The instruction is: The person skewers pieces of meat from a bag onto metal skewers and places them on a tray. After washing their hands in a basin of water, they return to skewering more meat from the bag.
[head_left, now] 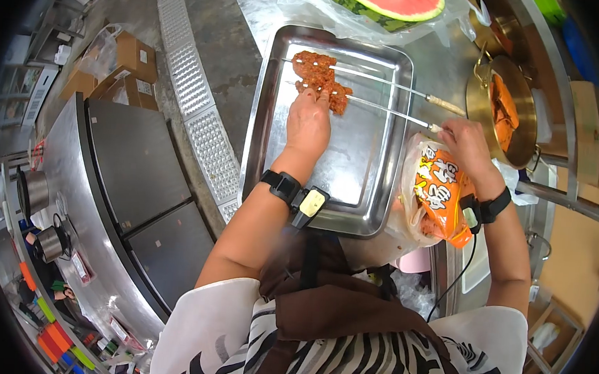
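Two metal skewers of red marinated meat lie side by side over the far half of a steel tray (341, 183). The farther skewer (381, 79) has its wooden handle on the tray's right rim, and its meat (312, 64) is at the far left. On the nearer skewer (380, 108) sits a second piece of meat (338, 100). My left hand (309, 121) presses its fingers on that nearer meat, fingertips partly hidden. My right hand (465, 144) grips the nearer skewer's handle, just above an orange printed plastic bag (443, 192).
A brass-coloured pot (530, 136) holding orange-red pieces stands to the right. Behind the tray lies a cut watermelon (393, 4) on clear plastic. Steel counter units (136, 170) and cardboard boxes (132, 60) are at the left, beyond a metal floor grating (209, 144).
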A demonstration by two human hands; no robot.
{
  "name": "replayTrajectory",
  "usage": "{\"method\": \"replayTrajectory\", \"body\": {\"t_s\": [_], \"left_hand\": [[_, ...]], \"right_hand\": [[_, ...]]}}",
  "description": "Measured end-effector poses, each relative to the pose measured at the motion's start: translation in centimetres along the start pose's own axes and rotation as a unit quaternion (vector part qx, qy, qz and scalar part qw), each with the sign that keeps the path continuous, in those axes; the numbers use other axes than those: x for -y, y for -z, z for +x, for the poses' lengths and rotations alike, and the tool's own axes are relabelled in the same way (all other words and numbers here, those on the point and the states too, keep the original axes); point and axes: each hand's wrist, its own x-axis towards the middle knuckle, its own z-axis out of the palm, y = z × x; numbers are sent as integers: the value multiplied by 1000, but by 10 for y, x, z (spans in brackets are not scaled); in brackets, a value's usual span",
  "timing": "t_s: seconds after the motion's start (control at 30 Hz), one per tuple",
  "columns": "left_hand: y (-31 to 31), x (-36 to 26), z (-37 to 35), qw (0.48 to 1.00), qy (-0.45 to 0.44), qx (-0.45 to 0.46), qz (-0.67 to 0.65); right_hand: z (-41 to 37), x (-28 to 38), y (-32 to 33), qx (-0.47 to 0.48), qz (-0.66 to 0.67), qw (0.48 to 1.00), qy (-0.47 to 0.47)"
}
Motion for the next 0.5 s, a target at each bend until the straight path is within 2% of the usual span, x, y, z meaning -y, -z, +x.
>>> {"method": "replayTrajectory", "body": {"t_s": [0.17,0.23,0.27,0.3,0.33,0.37,0.4,0.5], "left_hand": [[8,-3,2,1000,12,20,-6],[17,-7,4,994,53,-63,-71],[20,-6,4,994,49,-58,-73],[23,-3,5,988,85,-63,-113],[28,-1,7,979,118,-64,-153],[43,-7,11,926,251,-4,-281],[59,-16,15,836,375,65,-395],[73,-37,10,720,346,108,-591]], "right_hand": [[4,-3,-2,12,8,1000,0],[3,-2,-1,22,6,1000,-11],[2,-2,-1,29,4,999,-18],[-1,-4,-2,-18,9,1000,15],[-3,-4,-1,-19,11,1000,4],[-7,-5,2,-62,-8,998,20],[-15,-7,6,-104,-31,994,30],[-46,-11,32,-119,25,992,-23]]}}
